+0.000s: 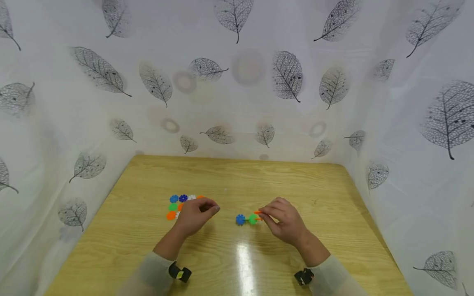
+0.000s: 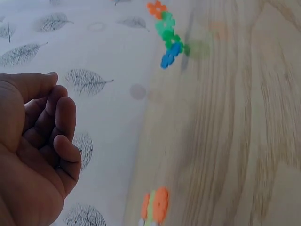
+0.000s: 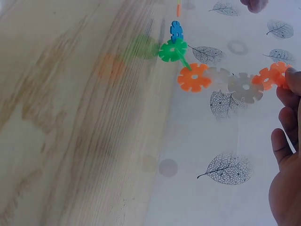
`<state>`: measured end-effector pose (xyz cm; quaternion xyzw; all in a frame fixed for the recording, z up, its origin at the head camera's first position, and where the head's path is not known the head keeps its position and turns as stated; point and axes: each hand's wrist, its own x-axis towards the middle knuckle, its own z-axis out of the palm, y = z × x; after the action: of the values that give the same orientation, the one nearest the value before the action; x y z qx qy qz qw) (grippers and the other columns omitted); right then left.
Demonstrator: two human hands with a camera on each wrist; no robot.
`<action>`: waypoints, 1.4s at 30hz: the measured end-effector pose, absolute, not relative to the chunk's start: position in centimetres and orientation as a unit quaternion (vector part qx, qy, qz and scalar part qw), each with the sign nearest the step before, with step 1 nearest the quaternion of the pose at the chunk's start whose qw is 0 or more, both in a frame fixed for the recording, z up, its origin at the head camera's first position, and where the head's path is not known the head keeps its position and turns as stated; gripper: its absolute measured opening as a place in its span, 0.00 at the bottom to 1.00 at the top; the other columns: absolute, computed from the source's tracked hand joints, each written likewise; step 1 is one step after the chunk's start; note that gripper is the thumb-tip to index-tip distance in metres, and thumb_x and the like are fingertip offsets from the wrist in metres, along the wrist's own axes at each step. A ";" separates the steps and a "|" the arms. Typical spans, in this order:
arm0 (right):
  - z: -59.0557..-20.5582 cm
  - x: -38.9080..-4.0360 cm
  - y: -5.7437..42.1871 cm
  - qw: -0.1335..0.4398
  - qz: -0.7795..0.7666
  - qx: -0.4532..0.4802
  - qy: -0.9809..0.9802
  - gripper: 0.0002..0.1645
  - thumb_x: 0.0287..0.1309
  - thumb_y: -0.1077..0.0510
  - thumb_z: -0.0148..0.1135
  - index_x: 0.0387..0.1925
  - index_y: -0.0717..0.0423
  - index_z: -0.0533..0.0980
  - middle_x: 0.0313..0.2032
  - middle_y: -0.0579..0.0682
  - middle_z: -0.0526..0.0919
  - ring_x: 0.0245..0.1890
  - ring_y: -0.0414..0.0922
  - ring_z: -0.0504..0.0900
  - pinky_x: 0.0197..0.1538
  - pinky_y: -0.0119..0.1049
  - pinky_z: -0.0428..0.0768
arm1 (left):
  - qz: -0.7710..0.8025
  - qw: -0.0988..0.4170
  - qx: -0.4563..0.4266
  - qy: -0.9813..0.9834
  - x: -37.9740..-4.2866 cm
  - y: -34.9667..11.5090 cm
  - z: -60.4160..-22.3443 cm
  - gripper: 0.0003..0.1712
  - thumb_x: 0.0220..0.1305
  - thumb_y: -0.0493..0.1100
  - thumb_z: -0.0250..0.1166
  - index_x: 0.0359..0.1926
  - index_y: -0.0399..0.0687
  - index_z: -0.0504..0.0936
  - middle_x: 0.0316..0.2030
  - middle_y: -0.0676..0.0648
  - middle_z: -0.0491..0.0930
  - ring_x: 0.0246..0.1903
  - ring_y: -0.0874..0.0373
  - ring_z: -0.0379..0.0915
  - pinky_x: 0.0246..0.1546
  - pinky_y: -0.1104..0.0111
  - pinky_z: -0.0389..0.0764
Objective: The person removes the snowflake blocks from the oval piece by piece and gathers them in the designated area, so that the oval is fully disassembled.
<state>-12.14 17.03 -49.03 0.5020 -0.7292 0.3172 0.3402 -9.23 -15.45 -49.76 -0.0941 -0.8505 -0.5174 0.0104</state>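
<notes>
My right hand point(image 1: 284, 220) pinches an orange snowflake disc point(image 3: 281, 70) at one end of a chain of slotted plastic discs. In the right wrist view the chain runs from that end through white discs point(image 3: 245, 87), an orange disc point(image 3: 194, 77) and a green disc point(image 3: 172, 50) to a blue disc point(image 3: 176, 31). The blue end point(image 1: 240, 219) points toward my left hand point(image 1: 194, 216). That hand hovers beside the loose discs, fingers loosely curled, thumb near the fingertips, nothing visible between them. My right fingers hide part of the chain in the head view.
Loose discs lie in rows on the left of the wooden table point(image 1: 222, 176), among them a light blue disc point(image 1: 174, 199), a dark blue disc point(image 1: 183, 198) and a green disc point(image 1: 173, 207). My left hand covers some. A leaf-patterned curtain point(image 1: 248, 107) encloses the back and sides.
</notes>
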 end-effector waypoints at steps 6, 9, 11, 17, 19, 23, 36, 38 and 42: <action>-48.9 -12.0 16.8 0.337 0.324 0.508 -0.724 0.07 0.61 0.65 0.71 0.40 0.62 0.88 0.36 0.50 0.89 0.33 0.45 0.84 0.36 0.40 0.81 | -0.530 0.001 -0.136 -0.837 -9.5 -13.3 -49.5 0.04 0.70 0.52 0.70 0.40 0.61 0.88 0.34 0.51 0.87 0.31 0.58 0.79 0.31 0.64 0.82; -49.0 -11.9 16.6 0.335 0.325 0.509 -0.723 0.07 0.61 0.66 0.70 0.41 0.62 0.87 0.36 0.50 0.89 0.33 0.45 0.84 0.36 0.40 0.81 | -0.534 -0.003 -0.149 -0.832 -9.5 -12.3 -49.5 0.05 0.71 0.53 0.70 0.40 0.62 0.88 0.34 0.56 0.86 0.31 0.58 0.80 0.31 0.64 0.82; -49.0 -11.9 16.5 0.333 0.325 0.510 -0.724 0.08 0.61 0.66 0.69 0.42 0.62 0.87 0.36 0.50 0.89 0.33 0.45 0.84 0.37 0.40 0.81 | -0.537 -0.001 -0.157 -0.829 -9.5 -11.7 -49.6 0.05 0.71 0.53 0.70 0.40 0.62 0.88 0.33 0.59 0.85 0.31 0.59 0.79 0.31 0.63 0.82; -49.0 -11.5 16.0 0.323 0.323 0.516 -0.725 0.07 0.63 0.65 0.69 0.42 0.60 0.87 0.36 0.47 0.89 0.33 0.43 0.83 0.39 0.39 0.80 | -0.551 0.013 -0.202 -0.809 -9.5 -10.0 -49.9 0.05 0.70 0.48 0.71 0.43 0.56 0.89 0.35 0.61 0.85 0.32 0.60 0.80 0.31 0.64 0.83; -48.9 -11.5 15.8 0.323 0.324 0.519 -0.722 0.06 0.65 0.64 0.68 0.42 0.60 0.87 0.36 0.47 0.89 0.33 0.43 0.84 0.39 0.39 0.80 | -0.553 0.013 -0.218 -0.804 -9.4 -9.5 -49.9 0.06 0.70 0.48 0.71 0.44 0.54 0.89 0.37 0.61 0.85 0.33 0.61 0.81 0.31 0.64 0.83; -48.6 -11.5 15.6 0.329 0.327 0.527 -0.712 0.06 0.66 0.63 0.68 0.42 0.60 0.87 0.36 0.47 0.89 0.33 0.43 0.84 0.39 0.39 0.80 | -0.547 0.014 -0.243 -0.801 -9.4 -9.0 -49.5 0.05 0.69 0.48 0.72 0.44 0.58 0.88 0.39 0.62 0.84 0.34 0.62 0.81 0.30 0.65 0.82; -48.4 -11.2 15.0 0.325 0.332 0.531 -0.709 0.08 0.63 0.62 0.72 0.43 0.59 0.87 0.36 0.47 0.89 0.34 0.43 0.83 0.40 0.38 0.80 | -0.534 0.033 -0.272 -0.800 -9.4 -8.7 -49.2 0.03 0.70 0.45 0.71 0.41 0.62 0.89 0.36 0.61 0.85 0.32 0.63 0.79 0.27 0.67 0.79; -48.5 -11.2 15.0 0.323 0.334 0.524 -0.714 0.10 0.65 0.60 0.71 0.45 0.59 0.86 0.38 0.48 0.89 0.35 0.44 0.83 0.40 0.40 0.80 | -0.533 0.035 -0.269 -0.801 -9.4 -8.8 -49.1 0.03 0.69 0.45 0.72 0.41 0.60 0.89 0.36 0.61 0.85 0.31 0.63 0.79 0.27 0.68 0.80; -48.7 -11.3 15.3 0.297 0.339 0.499 -0.740 0.18 0.66 0.55 0.71 0.53 0.60 0.83 0.44 0.51 0.88 0.41 0.47 0.83 0.45 0.44 0.80 | -0.536 0.037 -0.257 -0.803 -9.4 -9.0 -48.9 0.03 0.69 0.44 0.72 0.41 0.58 0.90 0.35 0.60 0.86 0.30 0.64 0.79 0.28 0.67 0.81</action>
<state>-11.26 15.29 -48.74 0.4994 -0.7399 0.3393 0.2966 -9.41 -9.00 -48.93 -0.2570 -0.8035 -0.5358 0.0365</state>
